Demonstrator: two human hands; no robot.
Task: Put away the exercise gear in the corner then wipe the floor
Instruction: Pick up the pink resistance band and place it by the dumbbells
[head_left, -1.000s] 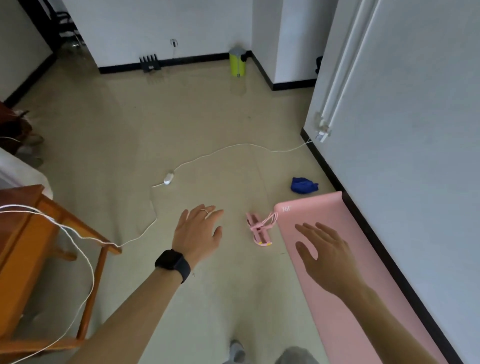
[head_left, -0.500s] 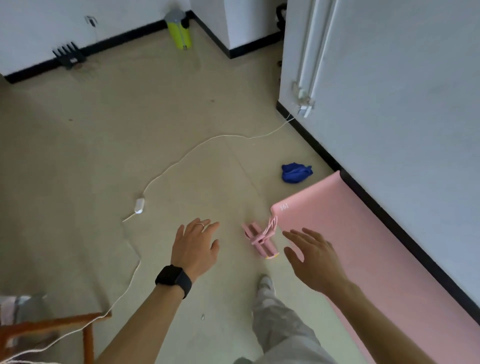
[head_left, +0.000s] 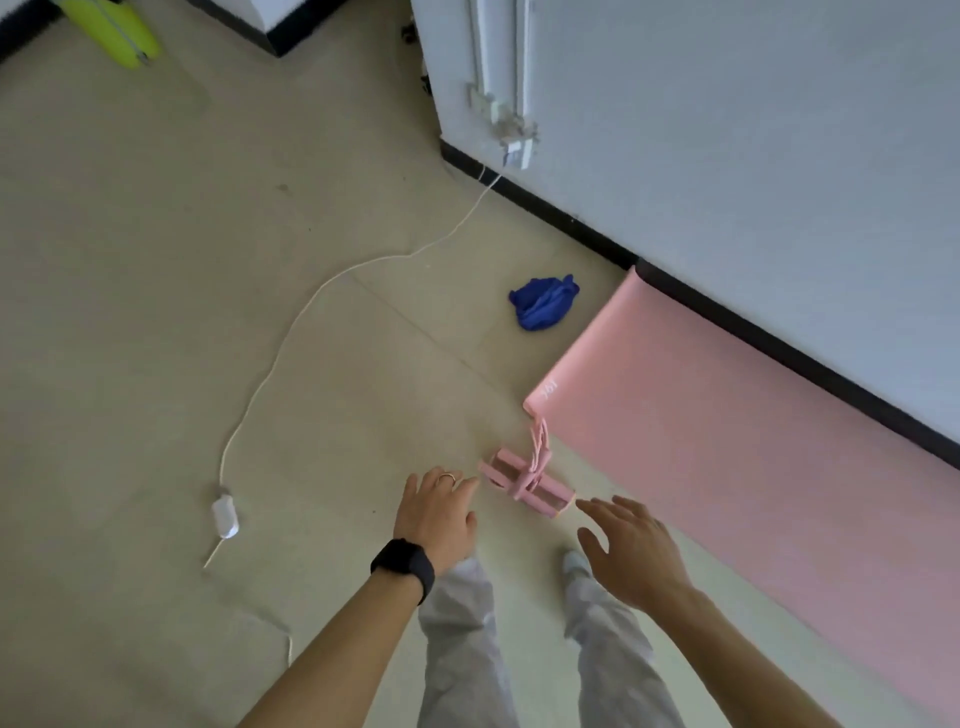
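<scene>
Two hands are in the picture; what do they hold?

Nothing. The left hand (head_left: 436, 514), low in the middle, is spread with straight fingers, and the right hand (head_left: 631, 551) beside it is also loose and open. The left wrist wears a black watch (head_left: 404, 566), and one finger has a thin ring (head_left: 448, 476).

Where is the exercise gear?

The jump rope (head_left: 524, 480) lies on the floor (head_left: 156, 260) between the two hands, just above them. It has flat pink handles, bundled together with the pink cord wound around them. The fingertips of both hands are very near to its ends; if they touch it, I cannot tell. Some loops of the cord reach up to the near corner of the mat (head_left: 727, 441). This mat is pink, smooth and flat, and it runs along the black baseboard (head_left: 779, 353) at the right side.

And the cloth?

A blue cloth (head_left: 543, 304), crumpled in a soft heap, lies above the mat's corner, apart from it.

What else is on the floor?

A thin white cable (head_left: 291, 332) curves from a wall socket (head_left: 514, 150) at upper centre down to a small oval switch (head_left: 225, 515) at lower left. A round yellow-green bin (head_left: 111, 31) shows at the upper left edge. The floor is beige, smooth and a little shiny. Grey trousers (head_left: 457, 649) and a light shoe (head_left: 574, 561) are under the arms.
</scene>
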